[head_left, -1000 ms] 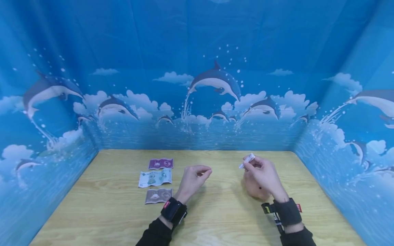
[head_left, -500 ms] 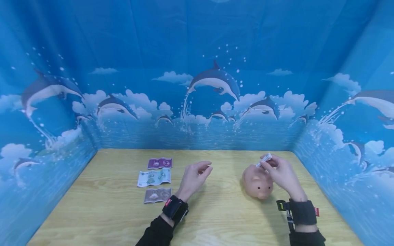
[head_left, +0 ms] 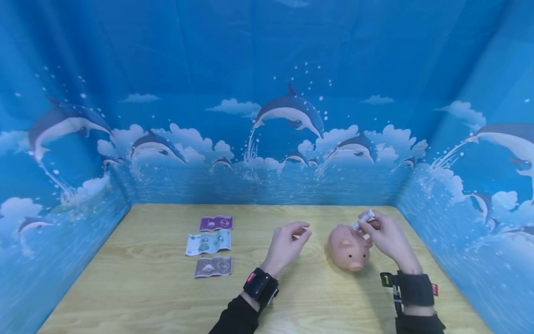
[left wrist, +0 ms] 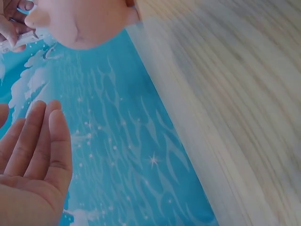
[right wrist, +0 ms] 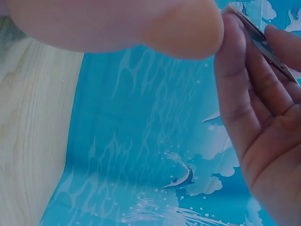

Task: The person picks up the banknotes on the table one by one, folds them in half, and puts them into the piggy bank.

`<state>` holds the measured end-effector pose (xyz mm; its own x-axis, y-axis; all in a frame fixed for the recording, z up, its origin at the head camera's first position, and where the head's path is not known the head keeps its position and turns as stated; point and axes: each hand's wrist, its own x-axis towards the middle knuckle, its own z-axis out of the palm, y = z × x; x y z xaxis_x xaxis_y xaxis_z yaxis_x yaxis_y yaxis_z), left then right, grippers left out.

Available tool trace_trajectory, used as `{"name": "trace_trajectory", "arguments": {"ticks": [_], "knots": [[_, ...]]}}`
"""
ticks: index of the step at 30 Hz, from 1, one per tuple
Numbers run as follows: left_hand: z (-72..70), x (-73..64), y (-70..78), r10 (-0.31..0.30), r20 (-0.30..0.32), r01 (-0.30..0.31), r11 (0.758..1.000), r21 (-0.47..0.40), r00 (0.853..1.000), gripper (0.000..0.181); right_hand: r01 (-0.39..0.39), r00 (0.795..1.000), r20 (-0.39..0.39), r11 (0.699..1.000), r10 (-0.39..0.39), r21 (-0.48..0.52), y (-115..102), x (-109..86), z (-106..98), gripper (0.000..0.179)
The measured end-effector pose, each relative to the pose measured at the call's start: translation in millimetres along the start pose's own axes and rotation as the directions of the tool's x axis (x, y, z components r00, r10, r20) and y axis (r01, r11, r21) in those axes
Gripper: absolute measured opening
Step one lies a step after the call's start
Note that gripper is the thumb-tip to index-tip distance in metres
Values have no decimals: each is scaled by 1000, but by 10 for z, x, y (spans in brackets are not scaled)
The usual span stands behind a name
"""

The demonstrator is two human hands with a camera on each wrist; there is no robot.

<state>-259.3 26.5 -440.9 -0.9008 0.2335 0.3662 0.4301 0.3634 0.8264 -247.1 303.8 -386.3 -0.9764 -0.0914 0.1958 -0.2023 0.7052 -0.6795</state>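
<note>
"Three notes, a purple note, a pale green note and a brown note, are being displayed in a column on the left of the table. Where is the held item being shown?"

"On the right: a folded slip, apparently paper, is being pinched between the thumb and fingers of the right hand. Its lower end is being held at the top of the piggy bank; whether contact is being made cannot be told."

"And the left hand?"

"Nothing is being gripped there. In the left wrist view, its fingers are being held nearly straight, side by side, with the thumb apart."

"How is the slip being expected to handle?"

"It is being judged very light and thin, fairly stiff while its layers are being pressed together, yet easily creased or sprung open. A flat pinch about the middle is being favoured, the lower end being left free."

"And the piggy bank?"

"Its surface is being judged smooth, perhaps slippery; for steadying, the rounded sides are being recommended over the small ears."
</note>
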Motion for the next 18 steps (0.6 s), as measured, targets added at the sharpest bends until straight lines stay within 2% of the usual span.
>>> {"name": "trace_trajectory", "arguments": {"ticks": [8, 14, 18], "knots": [[213, 40, 90, 40, 11, -40, 999, 8, 999, 26, 12, 1000, 4, 998, -11, -68, 4, -5, -14, 29], [346, 66, 93, 119, 11, -119, 992, 46, 993, 24, 22, 1000, 3, 994, -22, -105, 9, -4, 0, 30], [428, 71, 87, 146, 0, -145, 988, 43, 989, 23, 31, 1000, 9, 994, -30, -103, 15, 0, 14, 28]]}}
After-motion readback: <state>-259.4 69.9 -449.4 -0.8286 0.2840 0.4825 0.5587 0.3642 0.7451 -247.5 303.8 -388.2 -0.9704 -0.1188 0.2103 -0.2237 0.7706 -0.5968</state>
